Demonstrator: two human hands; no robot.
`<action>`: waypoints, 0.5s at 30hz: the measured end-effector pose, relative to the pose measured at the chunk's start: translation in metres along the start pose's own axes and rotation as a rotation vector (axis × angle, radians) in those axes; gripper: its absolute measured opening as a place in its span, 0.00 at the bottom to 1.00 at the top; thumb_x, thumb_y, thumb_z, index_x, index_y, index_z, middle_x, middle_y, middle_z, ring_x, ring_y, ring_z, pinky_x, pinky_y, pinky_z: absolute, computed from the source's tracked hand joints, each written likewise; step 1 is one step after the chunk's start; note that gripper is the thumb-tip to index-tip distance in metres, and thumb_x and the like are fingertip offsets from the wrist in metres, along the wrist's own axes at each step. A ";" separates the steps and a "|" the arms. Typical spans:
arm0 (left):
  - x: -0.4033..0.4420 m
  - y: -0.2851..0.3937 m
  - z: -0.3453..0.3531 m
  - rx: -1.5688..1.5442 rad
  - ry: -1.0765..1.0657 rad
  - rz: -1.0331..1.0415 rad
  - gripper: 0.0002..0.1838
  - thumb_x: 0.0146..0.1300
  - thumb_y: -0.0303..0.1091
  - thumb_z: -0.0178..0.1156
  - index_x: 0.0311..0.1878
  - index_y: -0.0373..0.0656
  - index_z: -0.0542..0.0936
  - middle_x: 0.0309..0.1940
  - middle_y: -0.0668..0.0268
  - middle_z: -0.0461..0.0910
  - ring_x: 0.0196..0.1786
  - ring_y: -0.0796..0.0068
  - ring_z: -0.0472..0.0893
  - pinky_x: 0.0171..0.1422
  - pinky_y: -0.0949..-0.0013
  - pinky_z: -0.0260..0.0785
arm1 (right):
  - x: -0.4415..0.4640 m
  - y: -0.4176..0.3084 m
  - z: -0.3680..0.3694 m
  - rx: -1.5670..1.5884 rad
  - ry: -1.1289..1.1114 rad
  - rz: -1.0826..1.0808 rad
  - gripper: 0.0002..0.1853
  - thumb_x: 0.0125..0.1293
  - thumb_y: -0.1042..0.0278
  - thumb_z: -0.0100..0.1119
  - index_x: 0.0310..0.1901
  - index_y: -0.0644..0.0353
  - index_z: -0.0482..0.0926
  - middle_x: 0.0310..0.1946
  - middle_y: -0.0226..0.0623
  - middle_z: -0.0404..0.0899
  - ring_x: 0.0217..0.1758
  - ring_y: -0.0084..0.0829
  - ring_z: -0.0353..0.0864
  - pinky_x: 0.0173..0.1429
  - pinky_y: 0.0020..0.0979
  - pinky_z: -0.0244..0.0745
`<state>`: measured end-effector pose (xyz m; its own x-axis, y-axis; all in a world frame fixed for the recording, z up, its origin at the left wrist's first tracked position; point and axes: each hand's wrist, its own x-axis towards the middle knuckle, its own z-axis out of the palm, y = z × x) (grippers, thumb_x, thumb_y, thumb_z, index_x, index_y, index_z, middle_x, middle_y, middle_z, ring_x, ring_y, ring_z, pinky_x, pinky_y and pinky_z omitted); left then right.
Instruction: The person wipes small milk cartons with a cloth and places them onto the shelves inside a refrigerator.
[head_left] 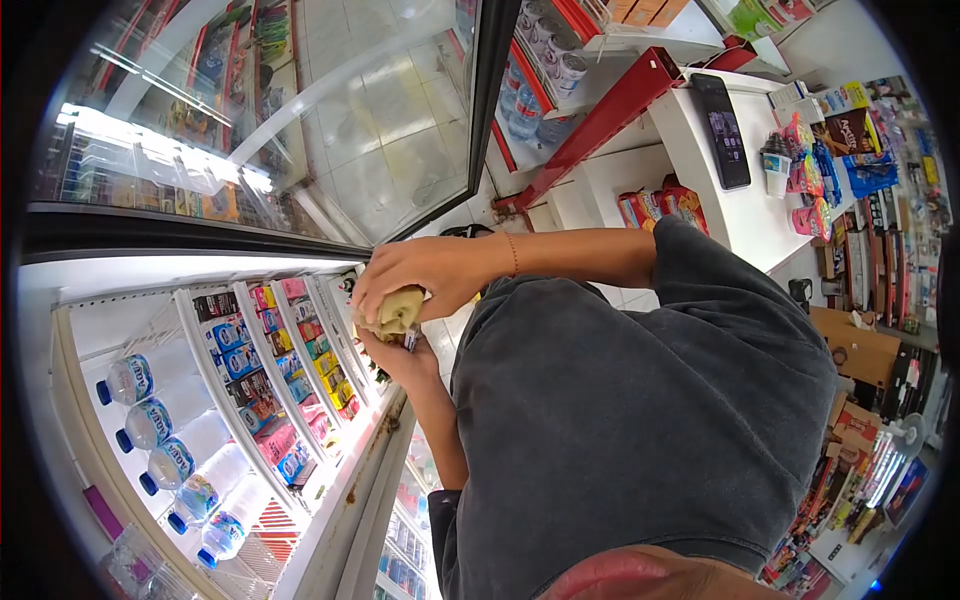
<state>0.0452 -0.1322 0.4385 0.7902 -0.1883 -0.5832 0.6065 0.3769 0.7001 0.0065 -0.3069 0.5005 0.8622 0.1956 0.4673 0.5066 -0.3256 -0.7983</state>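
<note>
A crumpled yellowish cloth (400, 310) is bunched between my two hands in front of the open cooler. My right hand (425, 275), with a thin beaded bracelet at the wrist, curls over it from above. Below, my left hand (408, 362) is closed around its underside. A small printed edge (411, 337) shows between the cloth and my left hand; what it belongs to is hidden. Beside my hands, small colourful packs (235, 345) stand in rows on the lit cooler shelves.
The glass cooler door (375, 120) stands open above my hands. Several blue-capped water bottles (150, 425) are in the cooler's lower left. To the right are a red beam (600, 125) and a white counter (690, 130) with a phone (722, 130) and snack packs (855, 130).
</note>
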 end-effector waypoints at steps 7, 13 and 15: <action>0.007 0.011 0.006 -0.012 -0.037 0.081 0.30 0.77 0.57 0.55 0.67 0.41 0.72 0.58 0.61 0.80 0.60 0.65 0.82 0.66 0.57 0.77 | -0.011 -0.003 -0.009 0.170 -0.200 0.137 0.18 0.54 0.78 0.69 0.48 0.56 0.80 0.59 0.36 0.81 0.62 0.43 0.79 0.67 0.41 0.74; 0.003 0.007 0.005 -0.098 -0.164 0.049 0.32 0.76 0.62 0.52 0.67 0.46 0.73 0.59 0.61 0.80 0.62 0.61 0.81 0.67 0.55 0.74 | -0.003 0.001 -0.016 0.059 0.096 0.046 0.20 0.53 0.80 0.69 0.50 0.56 0.80 0.60 0.37 0.80 0.63 0.43 0.79 0.67 0.41 0.73; 0.000 0.000 0.005 -0.106 -0.158 0.053 0.31 0.76 0.62 0.52 0.66 0.46 0.74 0.59 0.61 0.80 0.61 0.62 0.82 0.66 0.56 0.75 | -0.005 0.000 -0.012 0.062 0.068 0.068 0.21 0.54 0.80 0.67 0.50 0.56 0.79 0.60 0.37 0.80 0.64 0.42 0.78 0.68 0.41 0.73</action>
<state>0.0458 -0.1369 0.4401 0.8299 -0.3027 -0.4687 0.5576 0.4819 0.6759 0.0024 -0.3188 0.5023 0.8939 0.1110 0.4342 0.4474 -0.2782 -0.8500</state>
